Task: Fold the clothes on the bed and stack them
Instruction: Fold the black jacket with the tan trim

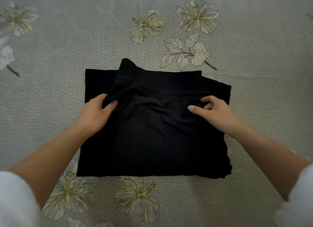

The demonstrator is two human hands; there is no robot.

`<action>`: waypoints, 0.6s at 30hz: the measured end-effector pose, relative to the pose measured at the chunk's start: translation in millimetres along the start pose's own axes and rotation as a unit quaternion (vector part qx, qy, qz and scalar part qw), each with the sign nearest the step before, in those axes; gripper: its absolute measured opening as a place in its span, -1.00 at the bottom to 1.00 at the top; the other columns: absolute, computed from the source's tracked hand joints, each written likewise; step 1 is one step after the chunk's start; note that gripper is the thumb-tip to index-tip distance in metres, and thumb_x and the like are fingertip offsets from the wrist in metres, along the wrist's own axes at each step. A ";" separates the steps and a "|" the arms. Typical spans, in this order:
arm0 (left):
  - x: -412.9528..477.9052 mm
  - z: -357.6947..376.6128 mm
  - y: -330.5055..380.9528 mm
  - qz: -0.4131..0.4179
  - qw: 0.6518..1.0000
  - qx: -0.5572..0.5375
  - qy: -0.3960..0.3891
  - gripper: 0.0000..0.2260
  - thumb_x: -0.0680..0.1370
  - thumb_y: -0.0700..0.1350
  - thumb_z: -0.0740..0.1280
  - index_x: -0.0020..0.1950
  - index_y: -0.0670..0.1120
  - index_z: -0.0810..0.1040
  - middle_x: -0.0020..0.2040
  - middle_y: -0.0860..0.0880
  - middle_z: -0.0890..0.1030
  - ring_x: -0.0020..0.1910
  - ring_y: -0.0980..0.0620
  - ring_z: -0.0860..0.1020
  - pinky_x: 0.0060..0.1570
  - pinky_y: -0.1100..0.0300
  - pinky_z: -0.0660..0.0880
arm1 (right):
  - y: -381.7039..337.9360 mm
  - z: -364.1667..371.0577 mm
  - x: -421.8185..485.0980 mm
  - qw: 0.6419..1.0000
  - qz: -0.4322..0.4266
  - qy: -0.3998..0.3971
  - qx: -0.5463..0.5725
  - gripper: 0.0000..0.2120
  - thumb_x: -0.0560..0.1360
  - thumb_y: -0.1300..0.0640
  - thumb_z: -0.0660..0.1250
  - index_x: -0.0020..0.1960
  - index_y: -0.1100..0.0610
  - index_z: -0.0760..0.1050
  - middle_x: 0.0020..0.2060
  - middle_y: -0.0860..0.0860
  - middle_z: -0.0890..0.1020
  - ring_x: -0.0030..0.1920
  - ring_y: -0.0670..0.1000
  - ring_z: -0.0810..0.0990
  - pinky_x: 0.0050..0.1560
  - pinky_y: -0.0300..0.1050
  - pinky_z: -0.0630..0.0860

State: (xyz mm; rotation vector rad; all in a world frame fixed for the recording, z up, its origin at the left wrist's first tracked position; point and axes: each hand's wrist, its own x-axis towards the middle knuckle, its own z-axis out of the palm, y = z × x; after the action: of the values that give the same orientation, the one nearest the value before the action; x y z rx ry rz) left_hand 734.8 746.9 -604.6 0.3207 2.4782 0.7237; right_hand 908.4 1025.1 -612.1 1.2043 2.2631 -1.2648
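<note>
Grey ribbed fabric printed with pale flowers [147, 26] and a leaf sprig [186, 52] covers the bed [50, 91], which fills the whole view. At its middle lies 1 black garment [152, 142], folded into a rough rectangle of several layers. Its near edge runs straight and close to the person. Its far edge is uneven: a lower layer shows as a flat strip at the far left and far right, and a small peak of cloth sticks up at the far left of the upper layer. Both hands are on the far half of the garment, well apart from each other. The left hand [96, 113] sits at the left side, fingers curled round a bunched ridge of cloth that rises between thumb and fingers. The right hand [215, 111] sits near the right side, its thumb flat on the cloth and pointing left, its fingers bent above it, nipping a small fold. Creases run across the cloth from 1 hand to the other. The forearms cross the garment's left and right edges, and white sleeves [15, 201] show at the 2 lower corners. Bedspread lies open on all 4 sides of the garment, widest on the far side, narrower on the near side, where 2 printed flowers sit just beside the edge.
</note>
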 end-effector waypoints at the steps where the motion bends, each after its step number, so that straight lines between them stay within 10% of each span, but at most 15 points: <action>1: 0.6 -2.4 1.6 0.020 1.000 -0.003 0.017 -0.86 0.58 0.02 0.27 -0.05 -0.03 0.51 -0.26 0.06 0.55 -0.22 -0.02 0.54 -0.29 0.13 0.35 | -1.7 2.2 1.8 1.000 -0.016 0.007 -0.022 -0.56 0.36 -0.18 0.46 0.11 0.01 0.47 -0.27 -0.06 0.50 -0.25 -0.11 0.50 -0.24 -0.29 0.35; 6: 1.6 -13.3 4.2 0.011 0.989 0.011 0.146 -0.81 0.57 0.00 0.27 0.14 -0.02 0.49 -0.12 -0.01 0.57 -0.25 0.03 0.48 -0.25 0.18 0.32 | -7.3 3.6 10.4 0.980 -0.093 0.176 -0.018 -0.87 0.52 0.10 0.32 0.05 0.09 0.55 -0.32 -0.07 0.48 -0.26 -0.06 0.47 -0.12 -0.13 0.39; 11: -25.2 14.7 0.7 0.073 0.965 0.157 0.195 -0.46 0.52 0.04 0.26 0.46 -0.11 0.24 0.39 -0.25 0.30 0.37 -0.23 0.24 0.33 -0.13 0.19 | 3.7 29.1 -33.7 0.928 -0.217 0.234 -0.193 -0.63 0.50 0.00 0.23 0.26 0.12 0.44 0.24 0.07 0.45 0.26 0.08 0.35 0.23 0.07 0.23; 15: -79.4 74.0 16.8 0.263 0.935 0.227 0.070 -0.48 0.49 0.07 0.17 0.44 -0.02 0.29 0.48 -0.18 0.24 0.48 -0.14 0.15 0.39 -0.13 0.10 | 21.2 46.3 -52.3 0.932 -0.271 0.109 -0.217 -0.61 0.53 -0.05 0.09 0.28 0.04 0.46 0.28 -0.05 0.49 0.30 -0.08 0.37 0.26 -0.09 0.11; 18: -115.2 116.4 27.9 0.347 0.905 0.242 -0.030 -0.46 0.48 0.11 0.19 0.46 0.03 0.32 0.51 -0.12 0.24 0.51 -0.07 0.13 0.43 -0.08 0.06 | 22.6 32.6 -32.4 0.961 -0.183 0.189 -0.088 -0.71 0.52 0.03 0.20 0.18 0.07 0.51 0.14 0.01 0.56 0.20 0.03 0.46 0.26 0.00 0.25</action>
State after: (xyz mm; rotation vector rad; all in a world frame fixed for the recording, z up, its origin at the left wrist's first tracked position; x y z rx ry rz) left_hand 896.9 778.3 -623.1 1.4363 2.4366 0.3143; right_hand 941.1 987.7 -624.7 1.0683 2.9153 -0.9734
